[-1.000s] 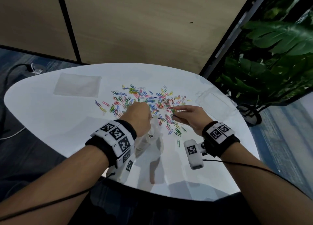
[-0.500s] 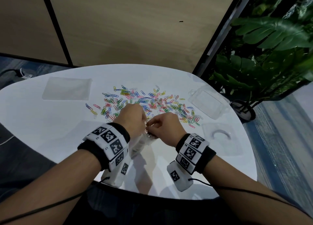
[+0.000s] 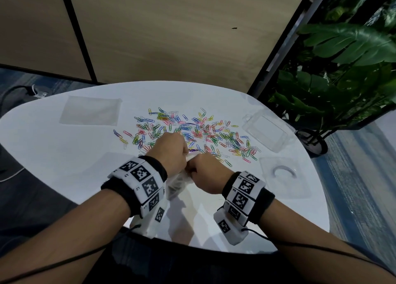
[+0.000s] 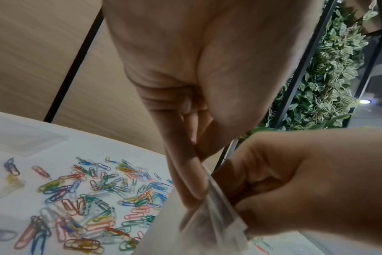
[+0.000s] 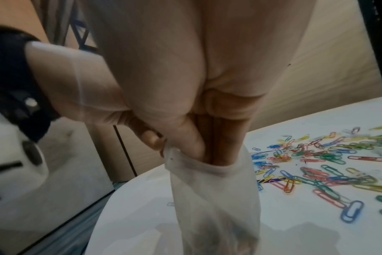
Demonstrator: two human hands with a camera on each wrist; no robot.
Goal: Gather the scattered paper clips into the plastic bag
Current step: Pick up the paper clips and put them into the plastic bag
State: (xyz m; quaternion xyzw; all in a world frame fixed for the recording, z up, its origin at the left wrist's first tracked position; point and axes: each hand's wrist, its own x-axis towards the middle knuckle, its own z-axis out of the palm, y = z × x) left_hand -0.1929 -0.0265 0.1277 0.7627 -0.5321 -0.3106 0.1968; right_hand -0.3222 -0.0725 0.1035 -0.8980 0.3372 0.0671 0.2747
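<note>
Several coloured paper clips (image 3: 203, 131) (image 4: 87, 198) (image 5: 316, 163) lie scattered across the middle of the white table (image 3: 53, 155). Just in front of the pile, my left hand (image 3: 182, 153) (image 4: 185, 181) pinches the rim of a clear plastic bag (image 3: 175, 183) (image 4: 218, 224) (image 5: 216, 198) and holds it upright, mouth up. My right hand (image 3: 192, 168) (image 5: 203, 151) has its thumb and fingers bunched in a pinch, tips sunk into the bag's mouth. The bag hides the clips it carries.
A flat clear bag (image 3: 90, 110) lies at the back left. A clear plastic box (image 3: 267, 131) and a clear lid (image 3: 285, 174) sit at the right edge. A potted plant (image 3: 342, 69) stands beyond the table on the right, and a wall panel stands behind.
My right hand left the clip pile, moved left to the bag, and its fingertips have gone into the bag's mouth. My left hand kept holding the bag.
</note>
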